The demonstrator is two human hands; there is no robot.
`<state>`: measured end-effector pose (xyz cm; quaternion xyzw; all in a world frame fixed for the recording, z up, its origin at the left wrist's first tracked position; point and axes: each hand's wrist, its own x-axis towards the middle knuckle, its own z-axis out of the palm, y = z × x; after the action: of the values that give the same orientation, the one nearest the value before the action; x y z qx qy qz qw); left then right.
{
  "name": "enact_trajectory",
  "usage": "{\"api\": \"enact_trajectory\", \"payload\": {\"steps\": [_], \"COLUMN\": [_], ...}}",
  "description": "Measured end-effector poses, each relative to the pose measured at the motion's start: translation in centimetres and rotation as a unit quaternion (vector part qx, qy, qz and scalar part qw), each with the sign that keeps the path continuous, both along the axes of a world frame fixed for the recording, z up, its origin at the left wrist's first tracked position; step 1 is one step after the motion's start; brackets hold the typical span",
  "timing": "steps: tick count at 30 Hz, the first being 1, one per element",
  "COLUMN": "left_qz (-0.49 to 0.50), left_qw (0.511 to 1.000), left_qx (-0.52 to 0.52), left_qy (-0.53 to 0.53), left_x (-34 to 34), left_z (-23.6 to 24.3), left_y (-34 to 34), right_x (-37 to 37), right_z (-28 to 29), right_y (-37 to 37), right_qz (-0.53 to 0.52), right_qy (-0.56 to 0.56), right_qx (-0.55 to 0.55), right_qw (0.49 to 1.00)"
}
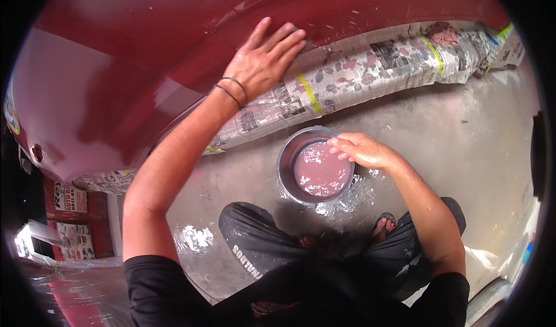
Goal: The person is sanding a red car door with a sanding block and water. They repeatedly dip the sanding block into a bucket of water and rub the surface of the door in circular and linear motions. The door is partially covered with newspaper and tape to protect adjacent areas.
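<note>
My left hand (263, 55) presses flat on a wet, dark red car panel (191, 37), its fingers slightly apart. Under the fingers a dark piece of sandpaper (306, 42) peeks out; most of it is covered by the hand. My right hand (362, 149) is at the right side of a dark bucket (285, 167), its fingers curled over the rim and its thumb hidden. Cloudy pink water (321, 170) fills part of the bucket, which stands on the floor between my knees and the car.
Newspaper (347, 72), held with yellow tape (308, 92), covers the car's lower edge. A crumpled pink cloth (443, 35) lies on it at the far right. The grey concrete floor (440, 130) is wet in patches. Plastic sheeting (87, 286) hangs at the lower left.
</note>
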<state>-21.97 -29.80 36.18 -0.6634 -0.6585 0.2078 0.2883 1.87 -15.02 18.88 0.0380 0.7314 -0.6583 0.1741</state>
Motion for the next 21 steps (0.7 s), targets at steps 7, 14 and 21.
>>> {"api": "enact_trajectory", "payload": {"steps": [7,14,21], "left_qz": [0.111,0.106,0.115], "left_qw": [0.984,0.985,0.969], "left_qx": [-0.082,-0.093,-0.139], "left_qy": [0.115,0.104,0.171], "left_x": [-4.3,-1.8,-3.6], "left_z": [0.3,-4.3,-0.3], "left_y": [-6.2,1.7,-3.3], "right_x": [1.8,1.3,1.8], "right_z": [4.5,3.9,5.6], "right_y": [-2.0,-2.2,-1.0], "right_qz": [-0.031,-0.060,-0.096], "right_qy": [0.091,0.077,0.082], "right_qx": [0.005,0.102,0.056], "right_qw": [0.995,0.990,0.990]}}
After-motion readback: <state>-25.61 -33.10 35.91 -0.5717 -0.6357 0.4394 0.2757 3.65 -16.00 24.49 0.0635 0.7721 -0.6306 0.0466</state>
